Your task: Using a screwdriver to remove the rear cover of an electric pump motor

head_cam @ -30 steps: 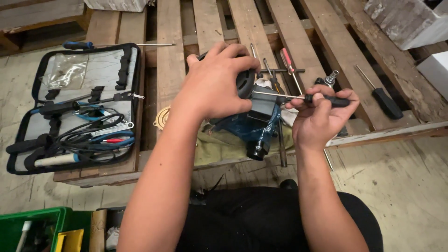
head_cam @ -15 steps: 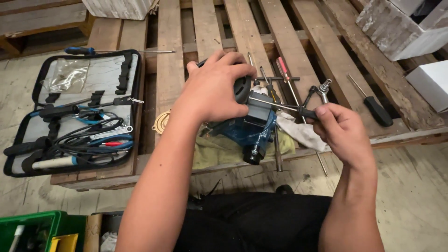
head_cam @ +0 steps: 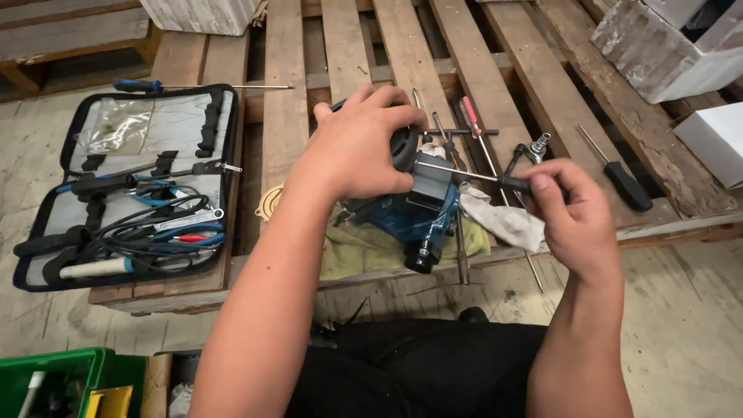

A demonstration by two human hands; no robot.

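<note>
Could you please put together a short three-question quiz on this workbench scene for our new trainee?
1. True or false: the left hand rests on top of the blue power tool.
2. What does the right hand hold? A) a screwdriver B) a hammer C) a rag
3. What lies open on the pallet at the left?

Key:
1. True.
2. A; the screwdriver has its tip at the tool's grey top.
3. The tool case, holding cables and hand tools.
</note>
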